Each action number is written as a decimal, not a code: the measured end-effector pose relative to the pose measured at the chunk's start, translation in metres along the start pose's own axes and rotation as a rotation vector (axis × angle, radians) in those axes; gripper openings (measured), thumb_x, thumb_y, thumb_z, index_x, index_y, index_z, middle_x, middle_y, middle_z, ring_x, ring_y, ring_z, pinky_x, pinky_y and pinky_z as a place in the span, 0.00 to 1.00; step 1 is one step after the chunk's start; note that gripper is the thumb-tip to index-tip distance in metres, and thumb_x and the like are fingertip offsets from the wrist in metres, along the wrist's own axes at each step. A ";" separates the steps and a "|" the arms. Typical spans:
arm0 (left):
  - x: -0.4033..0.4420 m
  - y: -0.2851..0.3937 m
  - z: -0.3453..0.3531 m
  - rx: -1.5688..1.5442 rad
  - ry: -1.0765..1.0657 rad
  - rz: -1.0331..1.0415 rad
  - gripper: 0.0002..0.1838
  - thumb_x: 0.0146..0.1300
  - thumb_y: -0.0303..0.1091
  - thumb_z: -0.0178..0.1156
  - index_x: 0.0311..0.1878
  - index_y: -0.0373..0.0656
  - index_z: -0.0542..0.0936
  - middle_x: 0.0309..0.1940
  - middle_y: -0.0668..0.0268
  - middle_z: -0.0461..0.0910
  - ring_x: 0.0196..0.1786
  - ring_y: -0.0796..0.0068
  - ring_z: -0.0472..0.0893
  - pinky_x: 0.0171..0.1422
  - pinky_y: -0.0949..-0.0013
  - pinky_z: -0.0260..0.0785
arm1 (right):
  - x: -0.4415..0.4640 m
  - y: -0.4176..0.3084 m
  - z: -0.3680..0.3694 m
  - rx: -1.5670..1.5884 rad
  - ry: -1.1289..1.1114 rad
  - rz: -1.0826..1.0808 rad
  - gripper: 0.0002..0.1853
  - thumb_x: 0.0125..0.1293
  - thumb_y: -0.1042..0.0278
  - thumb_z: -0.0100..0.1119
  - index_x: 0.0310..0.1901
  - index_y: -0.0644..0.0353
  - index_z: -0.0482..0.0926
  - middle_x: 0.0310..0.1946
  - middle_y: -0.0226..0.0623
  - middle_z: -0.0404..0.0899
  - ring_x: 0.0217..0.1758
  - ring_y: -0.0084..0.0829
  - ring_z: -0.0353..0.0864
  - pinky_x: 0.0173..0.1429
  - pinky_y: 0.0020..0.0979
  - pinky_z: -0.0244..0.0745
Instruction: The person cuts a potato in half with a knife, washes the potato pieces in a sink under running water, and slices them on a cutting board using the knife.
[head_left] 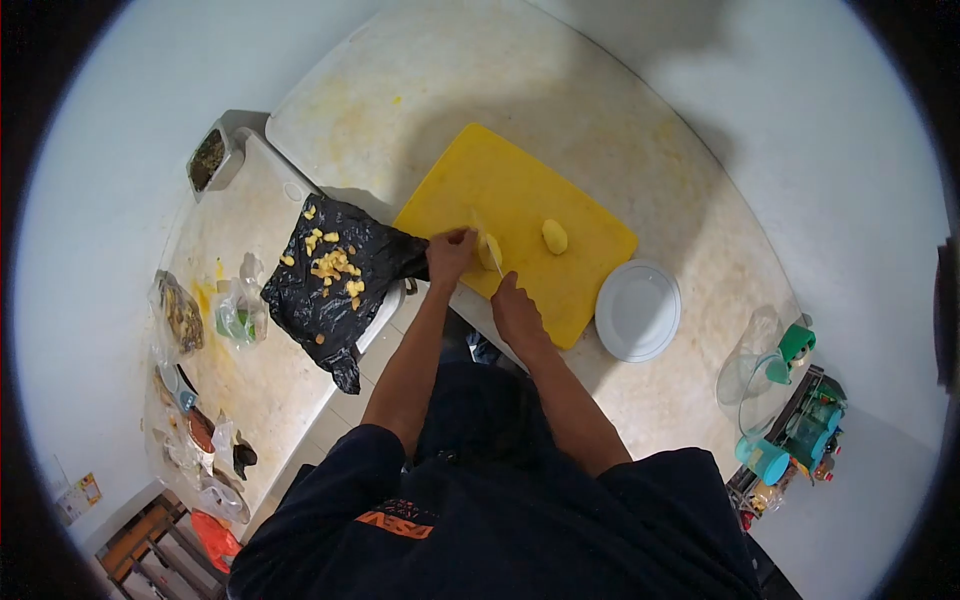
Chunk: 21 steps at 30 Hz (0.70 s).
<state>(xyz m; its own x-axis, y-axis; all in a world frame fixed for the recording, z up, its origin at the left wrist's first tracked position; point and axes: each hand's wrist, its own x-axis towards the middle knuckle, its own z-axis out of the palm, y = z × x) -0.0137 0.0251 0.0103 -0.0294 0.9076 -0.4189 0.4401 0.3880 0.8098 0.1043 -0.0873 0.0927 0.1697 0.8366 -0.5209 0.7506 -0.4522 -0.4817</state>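
Note:
On the yellow cutting board (590,225), a peeled yellow potato (488,253) lies between my hands. My right hand (515,305) is closed around a knife, whose thin blade (496,262) reaches up against this potato. My left hand (451,254) is at the board's left edge, fingers bent together beside the potato; what they pinch, if anything, is too small to make out. A second peeled potato (555,236) rests farther right on the board. Left of my left hand lies a black plastic bag (335,260) with several yellow pieces (336,266) on it.
A white plate (638,311) stands at the board's right edge. A metal container (212,162) is at the upper left. Clear plastic bags (240,318) lie along the left. At the lower right are a clear bowl (757,392) and a rack with turquoise cups (764,460).

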 end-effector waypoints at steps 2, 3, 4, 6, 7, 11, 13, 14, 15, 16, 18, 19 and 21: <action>0.011 0.000 -0.003 0.101 0.078 0.155 0.36 0.47 0.55 0.73 0.51 0.35 0.81 0.37 0.54 0.83 0.37 0.63 0.85 0.41 0.62 0.77 | -0.001 -0.001 0.000 0.017 -0.013 0.027 0.12 0.69 0.67 0.42 0.47 0.67 0.60 0.36 0.69 0.78 0.40 0.65 0.80 0.46 0.57 0.76; 0.011 0.002 -0.003 0.123 0.010 0.118 0.37 0.45 0.56 0.74 0.52 0.34 0.81 0.38 0.54 0.83 0.37 0.63 0.84 0.40 0.63 0.77 | -0.001 -0.003 -0.001 0.026 -0.022 0.037 0.12 0.69 0.67 0.42 0.47 0.66 0.60 0.36 0.69 0.78 0.41 0.65 0.80 0.46 0.57 0.76; 0.013 0.005 -0.005 0.145 -0.055 0.083 0.39 0.44 0.56 0.76 0.52 0.34 0.80 0.39 0.53 0.82 0.38 0.63 0.84 0.39 0.63 0.77 | -0.002 -0.005 -0.002 0.003 -0.018 0.030 0.12 0.69 0.67 0.42 0.47 0.66 0.60 0.36 0.68 0.78 0.41 0.65 0.80 0.46 0.57 0.76; 0.015 0.009 -0.008 0.131 -0.133 0.010 0.40 0.43 0.54 0.77 0.52 0.31 0.78 0.37 0.53 0.81 0.36 0.65 0.83 0.36 0.66 0.76 | -0.005 -0.007 -0.004 -0.040 -0.010 0.017 0.12 0.69 0.67 0.42 0.48 0.66 0.60 0.36 0.67 0.78 0.41 0.65 0.80 0.46 0.57 0.76; 0.016 0.012 -0.008 0.093 -0.148 -0.028 0.40 0.44 0.52 0.78 0.51 0.30 0.76 0.35 0.53 0.81 0.34 0.68 0.82 0.33 0.67 0.76 | -0.004 -0.007 -0.003 -0.047 -0.012 0.014 0.12 0.69 0.67 0.42 0.47 0.65 0.60 0.35 0.67 0.78 0.40 0.64 0.81 0.46 0.57 0.76; 0.024 0.018 -0.014 0.080 -0.211 -0.163 0.37 0.37 0.52 0.81 0.43 0.32 0.76 0.35 0.52 0.81 0.36 0.65 0.83 0.33 0.68 0.76 | -0.002 -0.007 -0.003 -0.056 -0.023 0.034 0.12 0.69 0.69 0.43 0.49 0.67 0.60 0.35 0.67 0.78 0.40 0.62 0.82 0.43 0.54 0.78; 0.026 0.022 -0.015 0.136 -0.232 -0.160 0.37 0.36 0.51 0.81 0.42 0.33 0.76 0.35 0.52 0.81 0.36 0.64 0.83 0.35 0.67 0.76 | -0.001 -0.007 0.000 -0.085 -0.018 0.047 0.12 0.69 0.68 0.44 0.49 0.66 0.61 0.34 0.63 0.79 0.39 0.59 0.83 0.42 0.52 0.80; 0.028 0.023 -0.014 0.164 -0.243 -0.159 0.37 0.36 0.51 0.81 0.42 0.33 0.76 0.35 0.52 0.81 0.36 0.63 0.83 0.36 0.66 0.76 | 0.002 -0.002 0.005 -0.118 -0.011 0.046 0.12 0.70 0.66 0.45 0.48 0.65 0.62 0.34 0.60 0.80 0.38 0.57 0.83 0.42 0.50 0.80; 0.029 0.019 -0.012 0.217 -0.208 -0.094 0.38 0.35 0.51 0.81 0.42 0.33 0.76 0.35 0.52 0.81 0.36 0.62 0.82 0.38 0.65 0.75 | 0.004 0.003 0.012 -0.150 -0.004 0.046 0.12 0.70 0.65 0.46 0.48 0.63 0.63 0.34 0.56 0.81 0.37 0.55 0.84 0.41 0.49 0.81; 0.029 0.015 -0.008 0.267 -0.173 -0.032 0.38 0.35 0.51 0.81 0.42 0.33 0.76 0.35 0.52 0.80 0.37 0.61 0.82 0.40 0.64 0.75 | 0.005 0.013 0.023 -0.167 -0.002 0.031 0.14 0.70 0.65 0.47 0.51 0.64 0.62 0.34 0.56 0.81 0.37 0.56 0.84 0.42 0.49 0.81; 0.031 0.013 -0.003 0.313 -0.119 0.061 0.39 0.34 0.52 0.81 0.42 0.33 0.75 0.35 0.52 0.80 0.38 0.59 0.82 0.44 0.62 0.75 | 0.017 0.034 0.047 -0.204 0.009 -0.015 0.18 0.70 0.64 0.47 0.56 0.65 0.61 0.33 0.56 0.81 0.38 0.56 0.84 0.43 0.51 0.80; 0.031 0.014 -0.002 0.314 -0.101 0.088 0.39 0.33 0.52 0.81 0.42 0.32 0.75 0.35 0.52 0.80 0.39 0.58 0.82 0.46 0.61 0.74 | 0.029 0.044 0.056 -0.223 0.054 -0.064 0.19 0.70 0.65 0.46 0.56 0.67 0.60 0.32 0.57 0.81 0.37 0.57 0.84 0.42 0.51 0.80; 0.022 0.004 -0.006 0.320 -0.085 0.094 0.39 0.33 0.53 0.81 0.42 0.32 0.75 0.35 0.52 0.80 0.40 0.57 0.82 0.48 0.60 0.74 | 0.024 0.049 0.069 -0.247 0.117 -0.144 0.19 0.70 0.67 0.44 0.56 0.71 0.58 0.31 0.59 0.81 0.36 0.58 0.83 0.40 0.53 0.80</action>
<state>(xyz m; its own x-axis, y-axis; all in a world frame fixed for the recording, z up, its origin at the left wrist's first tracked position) -0.0183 0.0471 0.0066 0.0932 0.9152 -0.3922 0.6969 0.2214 0.6822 0.1009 -0.1103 0.0083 0.1121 0.9229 -0.3685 0.9025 -0.2498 -0.3510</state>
